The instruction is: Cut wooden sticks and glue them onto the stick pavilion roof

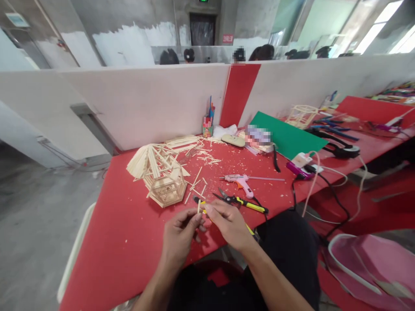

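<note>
My left hand is closed on a short pale wooden stick, held upright over the front of the red table. Beside it, my right hand is closed, its fingertips close to the stick; a yellow-handled tool lies partly under this hand, and what the fingers grip is too small to tell. A lattice model of wooden sticks stands to the left of my hands. Loose sticks lie just beyond them. Yellow-and-black pliers and a pink glue gun rest at the right.
A pen cup, a pencil case and a green board stand or lie toward the white partition. A purple power strip with cables sits at the right edge. Heads of people show behind the partition.
</note>
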Tool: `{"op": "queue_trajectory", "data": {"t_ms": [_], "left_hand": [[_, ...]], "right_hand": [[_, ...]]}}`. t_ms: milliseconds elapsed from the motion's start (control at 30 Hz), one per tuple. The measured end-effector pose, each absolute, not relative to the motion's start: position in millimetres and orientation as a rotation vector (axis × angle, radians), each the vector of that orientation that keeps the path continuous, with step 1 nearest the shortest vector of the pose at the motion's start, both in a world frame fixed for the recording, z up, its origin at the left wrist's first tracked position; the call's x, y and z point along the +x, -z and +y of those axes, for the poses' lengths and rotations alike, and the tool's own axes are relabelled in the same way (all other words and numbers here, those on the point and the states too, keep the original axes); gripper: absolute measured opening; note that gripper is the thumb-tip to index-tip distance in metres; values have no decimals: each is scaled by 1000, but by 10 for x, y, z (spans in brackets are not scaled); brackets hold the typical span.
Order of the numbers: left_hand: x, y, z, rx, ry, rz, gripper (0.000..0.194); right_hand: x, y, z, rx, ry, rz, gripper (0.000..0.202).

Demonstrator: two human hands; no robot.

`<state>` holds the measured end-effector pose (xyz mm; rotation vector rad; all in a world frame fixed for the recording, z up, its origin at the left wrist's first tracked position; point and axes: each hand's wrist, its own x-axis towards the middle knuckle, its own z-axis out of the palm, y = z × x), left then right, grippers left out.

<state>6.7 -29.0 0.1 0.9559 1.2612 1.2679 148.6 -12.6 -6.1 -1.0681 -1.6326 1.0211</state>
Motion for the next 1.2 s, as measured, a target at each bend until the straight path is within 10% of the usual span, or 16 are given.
{"op": "queue_trajectory", "data": {"t_ms": [267,433,733,1200], "left_hand": [[192,113,-349,753,-1271,1187,35],[203,117,-365,731,-1246,1162,38],[130,163,-393,671,-1185,1121,22],[-113,235,-450,702,-1258,1200,31]], "right_hand": [[2106,621,-398,-1784,-20,-1964,58],[2224,708,-440,-1965,-52,-2136,86],[1819,444,-349,-1503,-276,-2224,41],[1698,351,-370,-1182,-277,-2087,41]]}}
